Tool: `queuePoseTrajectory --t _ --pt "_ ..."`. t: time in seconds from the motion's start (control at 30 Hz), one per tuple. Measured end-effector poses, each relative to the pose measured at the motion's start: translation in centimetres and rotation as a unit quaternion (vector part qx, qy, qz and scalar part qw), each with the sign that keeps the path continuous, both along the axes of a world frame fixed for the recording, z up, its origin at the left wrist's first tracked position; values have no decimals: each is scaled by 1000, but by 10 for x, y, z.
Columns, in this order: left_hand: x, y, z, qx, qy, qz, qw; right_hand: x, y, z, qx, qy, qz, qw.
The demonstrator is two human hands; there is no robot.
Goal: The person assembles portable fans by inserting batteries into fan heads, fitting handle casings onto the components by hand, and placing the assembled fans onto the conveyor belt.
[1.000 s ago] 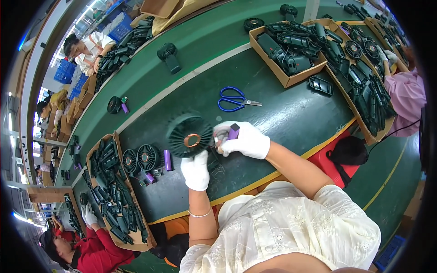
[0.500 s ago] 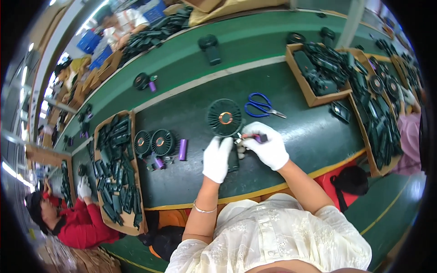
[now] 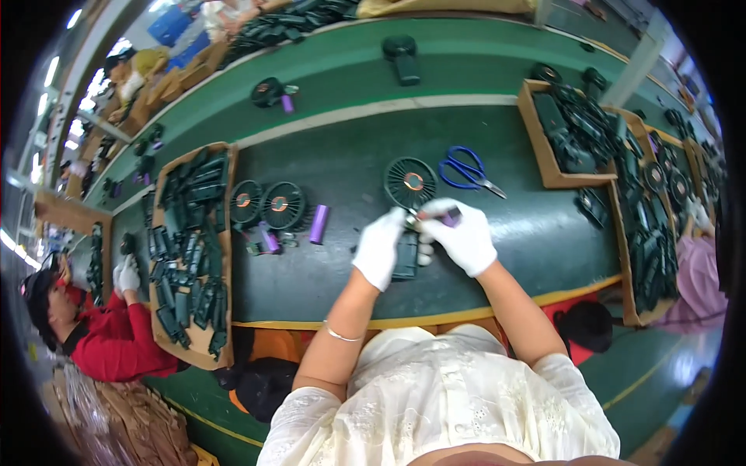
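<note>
In front of me lies a dark green handheld fan, its round grille with a copper-coloured centre pointing away. My left hand, white-gloved, is closed at the fan's neck, fingertips pinching beside the handle. From the right, my right hand, also gloved, is closed on a purple battery cell, partly hidden by the fingers. Both hands' fingertips nearly meet over a small silvery and reddish piece at the neck, too small to name. Blue-handled scissors lie beyond my right hand.
Left of the hands are a loose purple cell and two fan heads with parts. Cardboard boxes of dark green casings stand left and right. A green conveyor runs behind. Co-workers sit on both sides.
The view has shifted, so the table's things sit differently in the picture. My hands stay at the fan's neck, fingertips closer together; the purple cell remains in my right hand.
</note>
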State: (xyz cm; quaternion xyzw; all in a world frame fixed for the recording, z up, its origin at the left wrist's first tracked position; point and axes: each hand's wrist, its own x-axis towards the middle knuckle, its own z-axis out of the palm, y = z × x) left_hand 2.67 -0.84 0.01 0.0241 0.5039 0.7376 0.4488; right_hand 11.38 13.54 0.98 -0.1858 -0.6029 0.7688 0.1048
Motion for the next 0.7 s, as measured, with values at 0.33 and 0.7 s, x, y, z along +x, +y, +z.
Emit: queuePoseTrajectory --t 0.33,0.7 --pt "-3 -6 8 4 2 -12 1000 -4 1 -11 289 27 5 957" --pt "-10 -10 -4 37 5 -5 999 -14 0 -22 489 189 -27 851"
